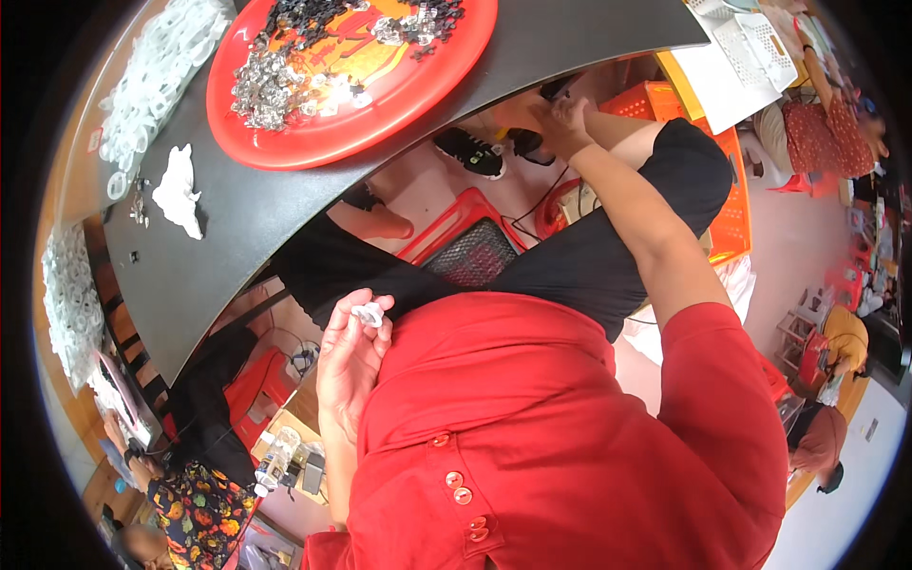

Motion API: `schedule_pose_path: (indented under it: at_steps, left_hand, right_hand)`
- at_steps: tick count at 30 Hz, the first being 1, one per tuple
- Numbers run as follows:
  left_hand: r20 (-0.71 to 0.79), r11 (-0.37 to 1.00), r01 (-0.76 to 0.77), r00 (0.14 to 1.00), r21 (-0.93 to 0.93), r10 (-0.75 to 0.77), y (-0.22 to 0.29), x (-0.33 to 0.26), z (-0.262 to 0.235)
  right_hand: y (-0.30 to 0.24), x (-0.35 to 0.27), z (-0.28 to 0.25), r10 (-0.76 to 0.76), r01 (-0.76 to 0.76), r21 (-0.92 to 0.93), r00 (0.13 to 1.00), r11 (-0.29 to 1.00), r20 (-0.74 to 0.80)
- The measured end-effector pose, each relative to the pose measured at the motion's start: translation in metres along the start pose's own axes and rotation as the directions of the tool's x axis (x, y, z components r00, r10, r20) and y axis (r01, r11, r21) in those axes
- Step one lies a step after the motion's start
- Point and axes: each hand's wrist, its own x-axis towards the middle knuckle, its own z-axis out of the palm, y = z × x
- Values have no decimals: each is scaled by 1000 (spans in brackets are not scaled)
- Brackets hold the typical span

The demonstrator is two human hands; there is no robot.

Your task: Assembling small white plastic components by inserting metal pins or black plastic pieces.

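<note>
Below the dark table (285, 204) edge, our left hand (350, 361) pinches a small white plastic piece (369, 313) at our chest. Our right hand (562, 123) reaches under the table by a black object (528, 142); we cannot tell its grip. A red tray (418, 95) sits on top.

Bright even indoor light, soft shadows, strong fisheye bending, dark vignetted corners

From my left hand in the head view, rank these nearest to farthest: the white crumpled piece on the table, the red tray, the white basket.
From the left hand, which holds a small white part:
1. White crumpled piece, up-left on the dark table.
2. Red tray, farther up the table.
3. White basket, far upper right.
</note>
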Motion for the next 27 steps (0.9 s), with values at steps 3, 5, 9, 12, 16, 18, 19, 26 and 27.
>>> schedule_pose_path:
  at_steps: [3,5,9,12,16,18,19,26,27]
  left_hand:
    - [20,1000,7,1000,-8,-7,0,5,0]
    - [31,1000,4,1000,-7,-4,1,5,1]
    - [6,1000,-12,1000,-13,12,0,4,-4]
    - [4,999,-25,1000,-25,26,-1,5,-5]
    - [-9,1000,-3,1000,-27,3,-1,7,-5]
    - [14,998,2,1000,-56,-1,0,6,-6]
    - [40,996,6,999,-88,-2,1,6,-7]
    - [8,998,-49,999,-29,49,10,5,-34]
    - [-14,997,-74,997,-32,74,12,2,-38]
  right_hand:
    - [-13,11,44,47,-58,-49,977,997,-208]
    - [-21,15,49,71,-82,-23,944,996,-321]
    - [-36,2,36,-145,123,-96,954,988,-262]
    - [-50,-25,21,-317,331,24,919,943,-234]
    - [-52,-27,-9,-425,353,383,897,854,122]
    - [-41,-28,-18,-464,400,442,885,803,43]
    - [-35,-29,-26,-493,446,492,869,748,-38]
    - [35,-95,-140,-264,731,322,562,601,-783]
    - [49,-113,-155,-215,686,291,551,666,-807]
